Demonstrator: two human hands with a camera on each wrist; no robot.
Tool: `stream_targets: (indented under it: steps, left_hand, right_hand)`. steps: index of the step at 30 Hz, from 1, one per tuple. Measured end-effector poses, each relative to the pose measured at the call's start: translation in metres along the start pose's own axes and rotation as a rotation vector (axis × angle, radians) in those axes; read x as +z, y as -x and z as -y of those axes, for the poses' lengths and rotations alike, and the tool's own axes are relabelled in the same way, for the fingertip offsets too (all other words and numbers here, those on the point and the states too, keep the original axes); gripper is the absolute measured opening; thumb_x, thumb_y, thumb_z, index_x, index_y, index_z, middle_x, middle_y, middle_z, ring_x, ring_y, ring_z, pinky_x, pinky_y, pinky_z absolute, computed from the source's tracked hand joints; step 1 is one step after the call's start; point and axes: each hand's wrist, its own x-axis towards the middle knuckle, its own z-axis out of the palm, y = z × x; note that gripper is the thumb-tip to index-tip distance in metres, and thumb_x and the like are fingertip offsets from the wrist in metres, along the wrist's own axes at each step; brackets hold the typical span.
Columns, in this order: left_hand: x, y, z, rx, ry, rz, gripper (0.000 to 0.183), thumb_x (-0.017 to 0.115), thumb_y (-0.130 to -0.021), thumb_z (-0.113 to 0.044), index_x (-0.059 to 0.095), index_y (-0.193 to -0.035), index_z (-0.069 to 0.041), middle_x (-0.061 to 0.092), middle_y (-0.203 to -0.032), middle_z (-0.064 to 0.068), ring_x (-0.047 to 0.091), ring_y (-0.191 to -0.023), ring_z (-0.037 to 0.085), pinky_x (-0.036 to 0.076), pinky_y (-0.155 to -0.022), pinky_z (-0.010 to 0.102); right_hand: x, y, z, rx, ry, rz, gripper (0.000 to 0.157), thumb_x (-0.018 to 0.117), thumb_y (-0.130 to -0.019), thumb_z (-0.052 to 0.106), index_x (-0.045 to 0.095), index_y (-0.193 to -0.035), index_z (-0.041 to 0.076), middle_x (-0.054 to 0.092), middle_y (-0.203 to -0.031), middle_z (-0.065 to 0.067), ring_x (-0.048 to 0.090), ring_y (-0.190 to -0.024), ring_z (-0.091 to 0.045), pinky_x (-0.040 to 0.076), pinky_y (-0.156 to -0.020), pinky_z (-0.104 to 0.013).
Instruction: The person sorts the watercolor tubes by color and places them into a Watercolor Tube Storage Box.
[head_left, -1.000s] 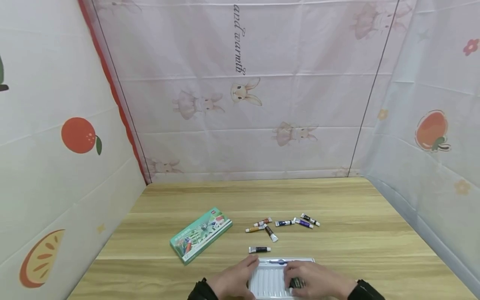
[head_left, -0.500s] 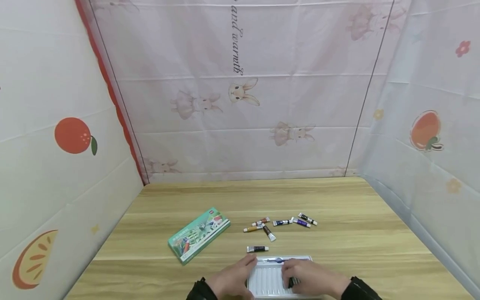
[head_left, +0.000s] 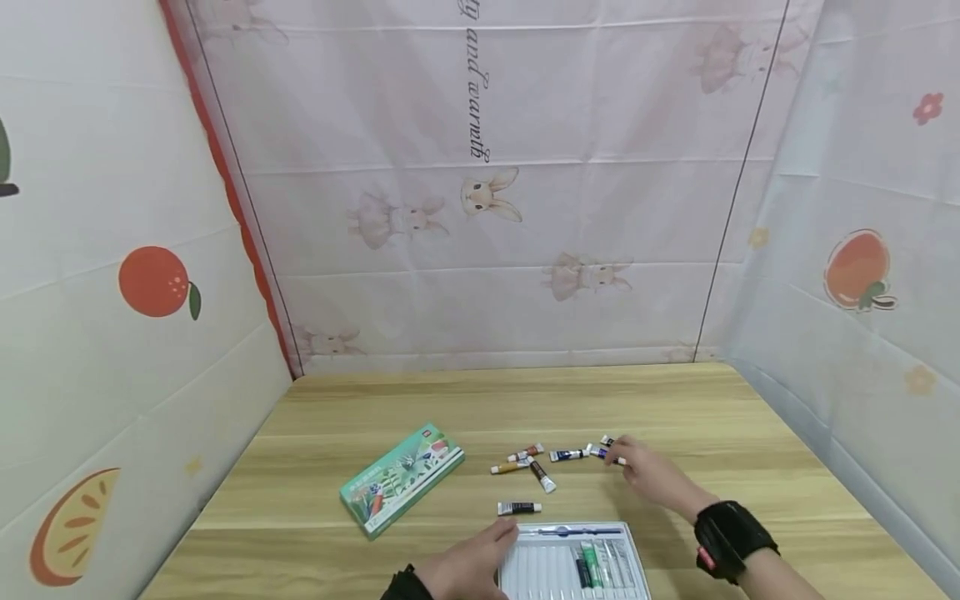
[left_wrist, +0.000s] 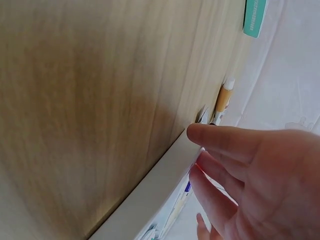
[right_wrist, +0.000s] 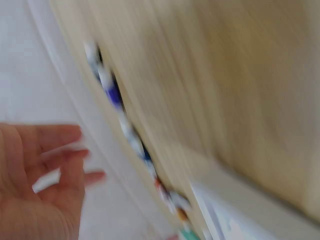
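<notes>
R hand [head_left: 652, 473] is held out empty over the tabletop [head_left: 697, 417], its fingers loosely spread w/ a gap left below the thumb (R wrist view blurred). Purple tube [head_left: 597, 452] is found right at its fingertips, contact can't be told; a black-and-white tube [head_left: 607, 440] is partly hidden just behind. Blue tube [head_left: 568, 456] is set just left of that grip; farther left, red-brown tube [head_left: 527, 452], ochre tube [head_left: 510, 467] and brown tube [head_left: 542, 476] are bunched. Tray [head_left: 534, 567] is apparently steadied at its left side by L hand [head_left: 467, 565], fingers fairly straight, nothing clasped; black tube [head_left: 519, 508] is left just beyond those fingertips. Green tube [head_left: 591, 565] is already seated in a slot. Step in hand is judged as tube pick-up for tray loading, approx. half done; next, fingers need to be narrowed on one tube w/o neighbours being nudged.
</notes>
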Motion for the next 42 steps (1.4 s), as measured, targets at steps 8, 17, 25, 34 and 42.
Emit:
stream_targets:
  steps: [8,17,25,34,42]
  left_hand:
    - [0.001,0.000,0.001,0.014,0.008,-0.008,0.088,0.055,-0.064,-0.054,0.026,-0.127,-0.001,0.021,-0.130,0.007,0.022,-0.117,0.015,0.028,-0.090,0.025]
    - [-0.002,0.000,0.001,-0.034,0.050,0.005,0.085,0.058,-0.063,-0.050,0.025,-0.129,-0.006,0.020,-0.131,0.003,0.022,-0.117,0.013,0.030,-0.089,0.026]
    - [-0.001,0.001,-0.001,-0.017,0.046,0.003,0.085,0.057,-0.064,-0.051,0.026,-0.128,-0.004,0.021,-0.131,0.005,0.022,-0.117,0.014,0.029,-0.089,0.025]
    - [0.000,0.001,-0.001,-0.015,0.040,-0.011,0.087,0.057,-0.063,-0.052,0.026,-0.128,-0.004,0.021,-0.131,0.006,0.022,-0.116,0.014,0.029,-0.089,0.026]
    - [0.001,0.001,0.000,-0.019,0.038,-0.003,0.086,0.057,-0.064,-0.050,0.025,-0.128,-0.004,0.021,-0.131,0.005,0.021,-0.117,0.013,0.029,-0.090,0.026]
  right_hand:
    - [0.014,0.003,-0.042,0.151,0.166,0.059,0.032,0.051,-0.071,-0.010,0.052,-0.103,-0.005,0.047,-0.104,-0.018,0.046,-0.093,-0.032,0.039,-0.077,-0.040]
    - [0.020,0.011,-0.023,-0.025,0.230,-0.033,0.018,0.059,-0.066,-0.008,0.059,-0.081,0.003,0.044,-0.072,0.000,0.049,-0.062,-0.014,0.043,-0.051,-0.026]
    - [0.025,0.019,-0.016,-0.111,0.301,-0.154,0.017,0.067,-0.057,0.002,0.056,-0.065,0.012,0.041,-0.068,0.007,0.046,-0.060,-0.009,0.041,-0.048,-0.020]
    - [0.022,0.022,-0.009,-0.063,0.303,-0.074,0.023,0.063,-0.059,0.001,0.058,-0.075,0.017,0.045,-0.072,0.008,0.049,-0.065,-0.011,0.041,-0.049,-0.025]
    - [0.024,0.023,-0.009,-0.119,0.371,-0.102,0.017,0.068,-0.059,0.006,0.058,-0.068,0.018,0.045,-0.066,0.008,0.048,-0.057,-0.011,0.039,-0.045,-0.025]
